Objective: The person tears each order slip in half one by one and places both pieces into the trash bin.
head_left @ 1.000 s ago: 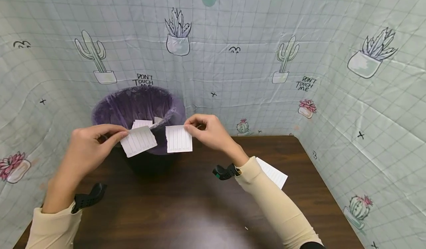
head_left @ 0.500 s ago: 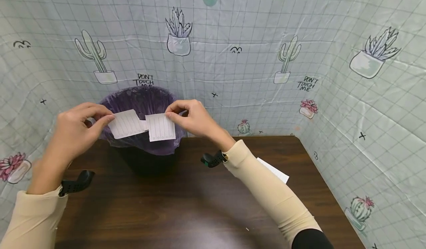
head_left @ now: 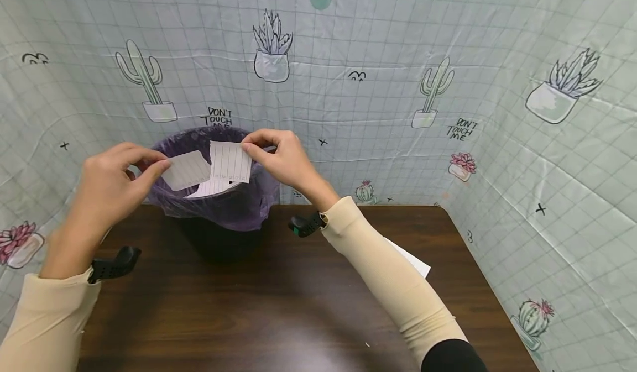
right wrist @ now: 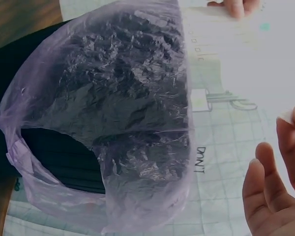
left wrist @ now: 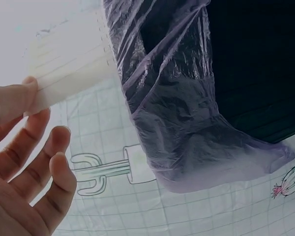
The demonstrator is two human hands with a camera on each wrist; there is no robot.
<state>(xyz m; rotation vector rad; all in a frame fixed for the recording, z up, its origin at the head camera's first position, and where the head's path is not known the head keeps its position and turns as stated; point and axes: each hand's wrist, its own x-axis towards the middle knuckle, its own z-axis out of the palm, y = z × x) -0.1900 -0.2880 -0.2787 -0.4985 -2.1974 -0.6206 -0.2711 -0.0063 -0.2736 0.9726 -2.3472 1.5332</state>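
Two torn pieces of lined white paper are held over a black trash bin (head_left: pixel 214 245) with a purple liner (head_left: pixel 229 211). My left hand (head_left: pixel 106 187) pinches the left paper piece (head_left: pixel 184 172) by its outer edge, between thumb and index finger. The other fingers of that hand stand loose in the left wrist view, where the paper (left wrist: pixel 73 59) reaches the bin's rim. With thumb and forefinger, my right hand (head_left: pixel 283 159) grips the right paper piece (head_left: pixel 230 162) at its upper corner. More lined paper (head_left: pixel 214 187) shows inside the bin, behind its front rim.
The bin stands on a dark wooden table (head_left: pixel 298 305), near the back wall of printed fabric (head_left: pixel 348 46). Another white paper sheet (head_left: pixel 410 258) lies at the right, partly behind the right sleeve. A tiny white scrap (head_left: pixel 367 344) lies near the front.
Both hands have moved up and left with their paper pieces, from in front of the bin to over its opening. The right piece has risen further in the last half second.
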